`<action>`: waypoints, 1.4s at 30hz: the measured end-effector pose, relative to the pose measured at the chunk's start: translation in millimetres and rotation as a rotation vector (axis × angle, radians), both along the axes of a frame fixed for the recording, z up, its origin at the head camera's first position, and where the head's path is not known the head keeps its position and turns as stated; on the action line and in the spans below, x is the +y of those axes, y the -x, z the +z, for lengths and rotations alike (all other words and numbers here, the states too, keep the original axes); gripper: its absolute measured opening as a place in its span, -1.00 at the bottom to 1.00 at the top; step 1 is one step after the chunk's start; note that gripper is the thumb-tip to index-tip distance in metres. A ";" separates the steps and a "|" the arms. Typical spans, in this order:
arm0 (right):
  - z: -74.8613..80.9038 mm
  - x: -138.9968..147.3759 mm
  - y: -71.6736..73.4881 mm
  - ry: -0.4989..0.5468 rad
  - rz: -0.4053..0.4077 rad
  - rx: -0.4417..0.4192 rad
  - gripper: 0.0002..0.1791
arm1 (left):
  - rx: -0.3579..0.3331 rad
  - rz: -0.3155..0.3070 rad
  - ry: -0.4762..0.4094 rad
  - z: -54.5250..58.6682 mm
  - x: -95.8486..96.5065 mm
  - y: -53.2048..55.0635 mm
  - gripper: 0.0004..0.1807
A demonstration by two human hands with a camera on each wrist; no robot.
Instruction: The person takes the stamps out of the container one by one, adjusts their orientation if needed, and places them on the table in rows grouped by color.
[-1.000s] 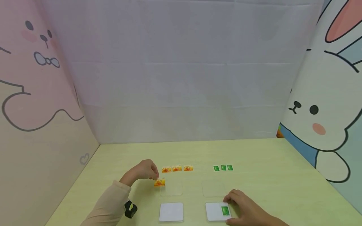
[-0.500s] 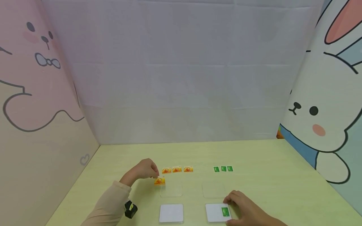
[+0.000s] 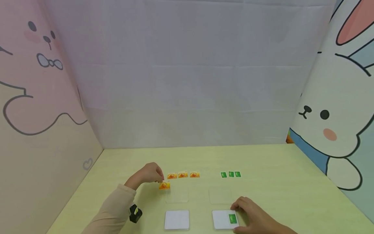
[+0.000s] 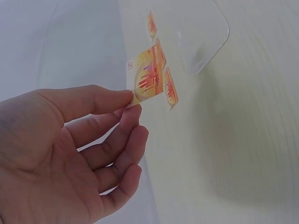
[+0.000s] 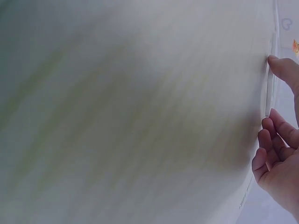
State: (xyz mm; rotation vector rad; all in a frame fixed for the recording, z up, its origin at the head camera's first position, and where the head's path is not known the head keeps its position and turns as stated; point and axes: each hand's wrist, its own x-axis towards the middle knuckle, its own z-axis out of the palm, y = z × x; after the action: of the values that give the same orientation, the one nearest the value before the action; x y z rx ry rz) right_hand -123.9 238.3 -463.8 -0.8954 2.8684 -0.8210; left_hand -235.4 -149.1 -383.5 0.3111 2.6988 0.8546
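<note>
Between thumb and index finger, my left hand [image 3: 149,173] pinches a yellow-orange postage stamp [image 4: 148,77] by one corner. In the head view this stamp [image 3: 164,185] is held upright in front of a row of three matching orange stamps [image 3: 182,175]. My right hand [image 3: 248,213] grips the right end of a flat white box [image 3: 220,220] with rounded corners, thumb on its near edge and fingers on its far edge. A green stamp [image 3: 232,218] lies on top of that box, near the thumb. The right wrist view shows the box [image 5: 269,93] edge-on between thumb and fingertips.
A second flat white box [image 3: 177,220] stands left of the gripped one. Behind the boxes lie two clear plastic lids, a left lid [image 3: 177,202] and a right lid [image 3: 220,203]. Three green stamps [image 3: 231,174] sit farther back. Cartoon-printed panels and a white backdrop [image 3: 187,81] enclose the table.
My left hand has shifted very slightly up and away with the stamp. The right hand keeps its hold on the white box, unmoved.
</note>
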 end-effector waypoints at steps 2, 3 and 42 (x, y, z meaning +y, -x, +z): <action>-0.8 0.1 -0.2 0.001 0.002 0.009 -0.44 | -0.001 0.011 0.007 -1.7 -0.7 1.6 -0.97; -1.2 0.2 -0.3 0.001 0.003 0.013 -0.44 | -0.002 0.017 0.012 -2.8 -1.1 2.5 -0.97; 2.3 -1.5 0.1 -0.008 -0.023 -0.050 -0.43 | -0.019 0.008 0.033 -9.9 -10.7 16.1 -0.95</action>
State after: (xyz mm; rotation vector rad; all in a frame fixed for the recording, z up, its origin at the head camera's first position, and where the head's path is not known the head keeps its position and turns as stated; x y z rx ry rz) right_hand -123.9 236.8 -461.5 -0.8304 2.8419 -0.8208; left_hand -251.5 -159.8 -393.4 0.2838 2.6949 0.8097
